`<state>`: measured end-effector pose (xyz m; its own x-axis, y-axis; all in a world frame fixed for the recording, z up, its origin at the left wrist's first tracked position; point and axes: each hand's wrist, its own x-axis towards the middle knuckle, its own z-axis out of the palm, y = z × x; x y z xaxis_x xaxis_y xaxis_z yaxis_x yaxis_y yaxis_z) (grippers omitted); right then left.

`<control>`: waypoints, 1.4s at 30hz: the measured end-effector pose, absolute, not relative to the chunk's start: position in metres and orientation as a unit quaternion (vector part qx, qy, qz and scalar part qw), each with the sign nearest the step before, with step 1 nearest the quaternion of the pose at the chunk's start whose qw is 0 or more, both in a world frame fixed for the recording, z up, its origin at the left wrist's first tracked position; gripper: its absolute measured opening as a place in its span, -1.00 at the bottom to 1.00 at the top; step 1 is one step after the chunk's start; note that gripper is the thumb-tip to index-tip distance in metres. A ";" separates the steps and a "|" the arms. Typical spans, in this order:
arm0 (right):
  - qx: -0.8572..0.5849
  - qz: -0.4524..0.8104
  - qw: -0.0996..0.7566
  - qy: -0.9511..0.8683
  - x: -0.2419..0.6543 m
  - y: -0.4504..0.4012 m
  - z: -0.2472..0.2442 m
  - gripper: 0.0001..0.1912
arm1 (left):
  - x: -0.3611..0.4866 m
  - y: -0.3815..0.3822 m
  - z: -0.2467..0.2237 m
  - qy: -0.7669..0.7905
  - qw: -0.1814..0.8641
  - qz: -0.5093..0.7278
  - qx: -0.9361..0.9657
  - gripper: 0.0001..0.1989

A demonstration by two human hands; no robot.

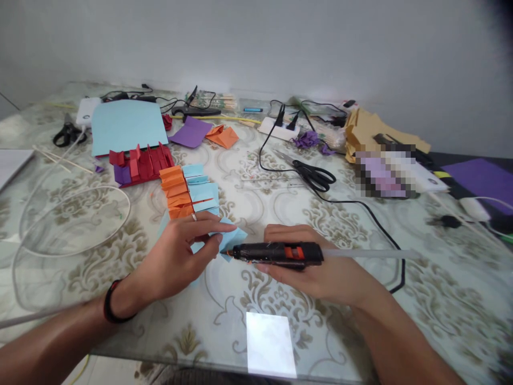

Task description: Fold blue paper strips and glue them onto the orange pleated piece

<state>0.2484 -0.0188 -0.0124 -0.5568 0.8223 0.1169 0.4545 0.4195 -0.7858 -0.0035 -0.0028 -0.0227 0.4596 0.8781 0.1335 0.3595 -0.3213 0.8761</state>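
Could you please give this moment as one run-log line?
left hand: touching light-blue folded paper | right hand: gripping hot glue gun, nozzle at that paper | beyond left hand: orange pleated paper

No word, brand or number legible anywhere. On the white box (pixel 88 107) at the back left of the surface (pixel 180 315), beside the light blue sheet (pixel 128 125), just a small dark mark, too tiny to make out. On the white device (pixel 427 174) at right, next to a pixelated patch, another such mark, equally unreadable. On the black glue gun (pixel 276 251), no lettering to make out.
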 end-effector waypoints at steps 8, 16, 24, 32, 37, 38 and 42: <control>-0.409 0.365 0.252 -0.797 0.248 -0.018 -0.011 -0.66 | -0.004 -0.004 -0.023 0.419 0.420 0.314 0.742 -0.69; -0.421 0.368 0.256 -0.788 0.249 -0.019 -0.014 -0.67 | -0.005 -0.004 -0.022 0.426 0.423 0.311 0.737 -0.68; -0.436 0.352 0.266 -0.784 0.248 -0.019 -0.015 -0.68 | -0.005 -0.004 -0.021 0.430 0.406 0.311 0.744 -0.69; -0.479 0.322 0.271 -0.770 0.249 -0.020 -0.018 -0.74 | -0.006 -0.002 -0.021 0.429 0.396 0.319 0.747 -0.67; -0.469 0.346 0.281 -0.763 0.247 -0.017 -0.011 -0.70 | -0.006 -0.002 -0.023 0.430 0.385 0.321 0.751 -0.67; -0.471 0.346 0.283 -0.760 0.246 -0.017 -0.010 -0.71 | -0.006 -0.002 -0.023 0.430 0.384 0.320 0.752 -0.67; -0.472 0.345 0.292 -0.757 0.246 -0.017 -0.009 -0.73 | -0.006 -0.004 -0.024 0.431 0.372 0.324 0.755 -0.67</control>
